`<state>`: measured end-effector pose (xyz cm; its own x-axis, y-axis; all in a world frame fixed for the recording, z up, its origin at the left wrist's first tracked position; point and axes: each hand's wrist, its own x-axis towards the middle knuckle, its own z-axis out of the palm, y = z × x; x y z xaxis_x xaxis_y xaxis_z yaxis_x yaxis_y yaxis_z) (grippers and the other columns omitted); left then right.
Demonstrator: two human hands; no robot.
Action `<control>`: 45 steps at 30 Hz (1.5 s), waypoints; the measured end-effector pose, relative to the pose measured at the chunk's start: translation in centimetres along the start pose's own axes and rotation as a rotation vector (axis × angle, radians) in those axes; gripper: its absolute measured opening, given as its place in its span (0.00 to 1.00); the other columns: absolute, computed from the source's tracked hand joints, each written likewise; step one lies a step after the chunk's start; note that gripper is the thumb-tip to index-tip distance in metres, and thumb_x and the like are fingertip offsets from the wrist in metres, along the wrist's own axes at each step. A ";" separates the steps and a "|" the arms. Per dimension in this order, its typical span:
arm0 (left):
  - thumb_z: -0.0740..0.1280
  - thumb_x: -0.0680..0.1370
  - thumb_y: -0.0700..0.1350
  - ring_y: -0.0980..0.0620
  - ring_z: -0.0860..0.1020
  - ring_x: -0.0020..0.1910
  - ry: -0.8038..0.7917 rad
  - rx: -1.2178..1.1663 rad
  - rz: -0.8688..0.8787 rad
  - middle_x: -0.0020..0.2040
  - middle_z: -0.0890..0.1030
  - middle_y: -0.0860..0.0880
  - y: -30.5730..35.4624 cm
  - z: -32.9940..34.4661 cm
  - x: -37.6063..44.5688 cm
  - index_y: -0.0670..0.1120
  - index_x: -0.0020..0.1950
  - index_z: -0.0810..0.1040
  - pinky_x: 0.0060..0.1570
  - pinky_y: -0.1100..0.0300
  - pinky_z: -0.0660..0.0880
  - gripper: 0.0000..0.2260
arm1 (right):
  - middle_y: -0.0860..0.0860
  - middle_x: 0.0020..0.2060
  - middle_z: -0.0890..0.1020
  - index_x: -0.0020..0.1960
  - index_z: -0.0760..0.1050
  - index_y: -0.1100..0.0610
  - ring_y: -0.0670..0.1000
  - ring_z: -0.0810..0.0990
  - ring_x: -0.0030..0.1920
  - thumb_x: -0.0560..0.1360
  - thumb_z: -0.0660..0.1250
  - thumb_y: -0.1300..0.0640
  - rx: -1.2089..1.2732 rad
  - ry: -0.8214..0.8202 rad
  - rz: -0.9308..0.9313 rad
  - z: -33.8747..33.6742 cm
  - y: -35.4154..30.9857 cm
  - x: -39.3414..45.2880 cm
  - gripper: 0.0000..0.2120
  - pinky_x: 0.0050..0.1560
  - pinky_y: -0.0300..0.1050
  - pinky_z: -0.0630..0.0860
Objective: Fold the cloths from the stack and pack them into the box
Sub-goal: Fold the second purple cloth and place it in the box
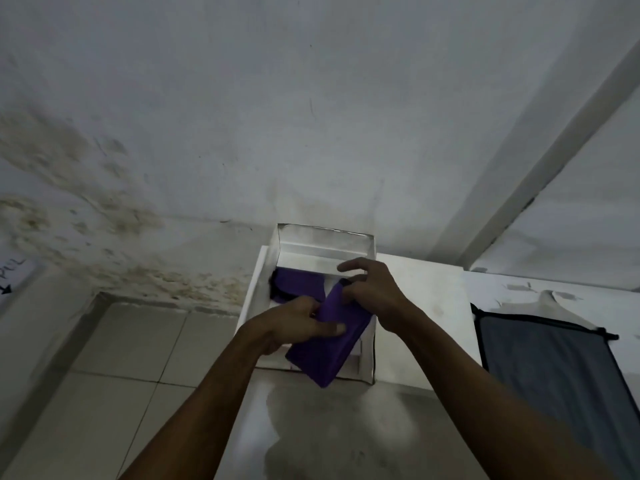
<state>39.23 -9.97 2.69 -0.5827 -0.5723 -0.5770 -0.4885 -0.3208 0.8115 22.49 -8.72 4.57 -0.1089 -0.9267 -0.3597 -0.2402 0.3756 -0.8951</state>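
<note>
Bare, plain room, prob. a home utility corner: damp-stained white wall [104, 188] (mould-like patches low down), pale floor tiles [131, 344], worn white tabletop [426, 299] against the wall.

folded purple cloth [325, 348]: tilted over white box [367, 358] | second purple cloth [298, 284]: inside box

Head view, steeply down, close.

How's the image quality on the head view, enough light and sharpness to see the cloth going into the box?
Head view: dim, flat light with a grey cast; wide-angle bending tilts the wall lines; soft overall, slight motion blur on both hands, left hand, right hand. The purple cloth and white box still read clearly.
</note>
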 end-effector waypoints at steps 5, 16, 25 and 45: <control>0.69 0.75 0.41 0.50 0.81 0.53 0.123 -0.401 0.055 0.55 0.82 0.48 0.1 0.3 3.3 0.48 0.63 0.74 0.48 0.59 0.79 0.17 | 0.54 0.49 0.81 0.57 0.76 0.54 0.54 0.80 0.48 0.63 0.70 0.68 -0.097 0.092 -0.055 -0.6 0.1 2.9 0.24 0.38 0.42 0.78; 0.66 0.77 0.37 0.50 0.78 0.43 0.365 -0.697 -0.118 0.46 0.79 0.48 -1.0 3.1 10.8 0.43 0.66 0.71 0.35 0.59 0.75 0.18 | 0.51 0.54 0.74 0.63 0.70 0.56 0.49 0.74 0.53 0.70 0.69 0.63 -0.318 0.335 -0.145 -2.7 6.8 2.7 0.22 0.50 0.38 0.69; 0.64 0.79 0.40 0.48 0.76 0.51 0.475 -0.438 -0.105 0.58 0.77 0.46 -2.8 4.0 14.4 0.44 0.68 0.68 0.51 0.57 0.72 0.18 | 0.51 0.52 0.77 0.64 0.68 0.56 0.51 0.78 0.49 0.73 0.61 0.70 -0.193 0.307 -0.148 -2.0 7.7 3.2 0.22 0.42 0.23 0.71; 0.69 0.74 0.39 0.42 0.73 0.60 0.586 1.143 -0.062 0.62 0.74 0.39 -0.9 5.3 12.7 0.41 0.58 0.75 0.52 0.51 0.74 0.14 | 0.53 0.64 0.75 0.71 0.65 0.58 0.51 0.75 0.61 0.75 0.57 0.60 -0.187 0.362 -0.214 -1.0 8.9 2.3 0.23 0.59 0.55 0.76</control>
<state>28.83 -12.96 -5.84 -0.3103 -0.9178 -0.2479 -0.9506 0.3008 0.0764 19.17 -7.46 -3.94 -0.3596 -0.9327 -0.0267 -0.4608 0.2024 -0.8641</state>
